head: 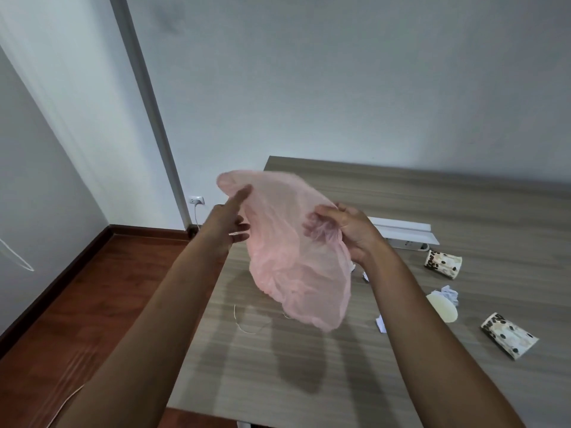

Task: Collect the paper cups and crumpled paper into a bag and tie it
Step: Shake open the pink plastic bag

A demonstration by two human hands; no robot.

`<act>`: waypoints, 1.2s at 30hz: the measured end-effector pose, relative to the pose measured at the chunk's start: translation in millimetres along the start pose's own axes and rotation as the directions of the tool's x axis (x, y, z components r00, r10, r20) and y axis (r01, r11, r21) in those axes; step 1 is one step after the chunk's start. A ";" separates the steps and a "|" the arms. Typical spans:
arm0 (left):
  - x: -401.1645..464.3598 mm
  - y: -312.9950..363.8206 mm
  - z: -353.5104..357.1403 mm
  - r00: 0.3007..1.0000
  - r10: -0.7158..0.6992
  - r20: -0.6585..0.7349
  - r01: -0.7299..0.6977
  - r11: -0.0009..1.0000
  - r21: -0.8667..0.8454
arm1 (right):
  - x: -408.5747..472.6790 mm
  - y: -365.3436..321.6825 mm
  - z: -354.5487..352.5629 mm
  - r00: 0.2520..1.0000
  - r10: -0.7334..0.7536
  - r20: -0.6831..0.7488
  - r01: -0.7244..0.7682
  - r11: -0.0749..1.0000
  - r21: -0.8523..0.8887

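Item: pink bag (296, 267), thin translucent film, wrinkled, limp, held above the table (309, 381).
Left hand (227, 225): fingers extended into the bag's upper rim, spreading it.
Right hand (349, 231): fingers curled, pinching gathered film at the opposite rim.
Step judged: opening the mouth; best done by drawing both rims apart before loading.
Right of the bag, on the woodgrain table: two patterned paper cups (443, 264) (509, 338) lying on their sides; crumpled paper (449, 294) between them.

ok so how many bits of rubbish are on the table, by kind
printed paper cups: 2
plain cup lying on its side: 1
crumpled paper pieces: 3 in view
total: 6
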State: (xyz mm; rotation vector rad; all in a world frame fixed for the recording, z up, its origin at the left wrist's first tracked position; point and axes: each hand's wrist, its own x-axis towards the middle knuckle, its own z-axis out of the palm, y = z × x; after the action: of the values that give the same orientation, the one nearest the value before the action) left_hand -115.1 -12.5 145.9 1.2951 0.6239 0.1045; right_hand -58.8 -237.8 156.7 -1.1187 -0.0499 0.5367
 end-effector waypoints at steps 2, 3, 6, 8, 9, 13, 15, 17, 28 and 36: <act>-6.0 -7.7 11.0 0.998 0.055 0.007 -0.055 0.966 0.253 | 0.7 0.2 7.7 0.999 -0.028 -0.016 0.026 0.996 -0.084; -8.3 -13.5 15.4 0.996 0.092 0.000 -0.086 0.930 0.357 | 1.0 0.3 10.5 0.999 -0.045 -0.027 0.040 0.989 -0.139; -6.8 -25.1 19.2 0.984 0.172 -0.047 -0.142 0.916 0.376 | 0.5 1.4 14.9 0.993 -0.100 -0.063 0.080 0.962 -0.262; -7.5 -27.5 15.9 0.984 0.176 -0.040 -0.160 0.953 0.258 | -1.4 2.2 16.2 0.989 -0.128 -0.075 0.099 0.947 -0.305; -6.1 -27.5 12.3 0.984 0.174 -0.031 -0.164 0.964 0.207 | -1.9 2.6 15.1 0.988 -0.139 -0.070 0.111 0.944 -0.309; -4.6 -18.5 -8.4 0.993 0.083 0.088 -0.079 0.996 -0.047 | -6.9 -3.9 8.7 0.988 -0.138 -0.063 0.123 0.972 -0.202; -7.9 -11.4 -19.0 0.983 0.069 0.171 -0.040 0.985 -0.169 | -11.3 -8.1 5.8 0.991 -0.124 -0.053 0.116 0.986 -0.123; -12.2 -6.1 -26.3 0.981 0.085 0.171 -0.045 0.972 -0.230 | -16.9 -12.1 4.3 0.992 -0.117 -0.038 0.113 0.989 -0.097; -53.1 -0.7 7.7 0.997 0.083 0.010 -0.075 0.840 0.537 | -17.6 0.1 26.6 0.980 -0.184 -0.074 0.168 0.968 -0.185; -52.9 -4.7 -7.5 0.967 0.225 -0.117 -0.151 0.881 0.448 | -21.3 -2.2 22.5 0.942 -0.286 -0.175 0.221 0.923 -0.317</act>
State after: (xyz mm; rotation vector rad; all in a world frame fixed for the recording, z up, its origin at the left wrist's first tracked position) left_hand -164.0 -29.1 160.3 1.7987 0.6856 0.2460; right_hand -83.4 -228.9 173.5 -1.4322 -0.0849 0.1712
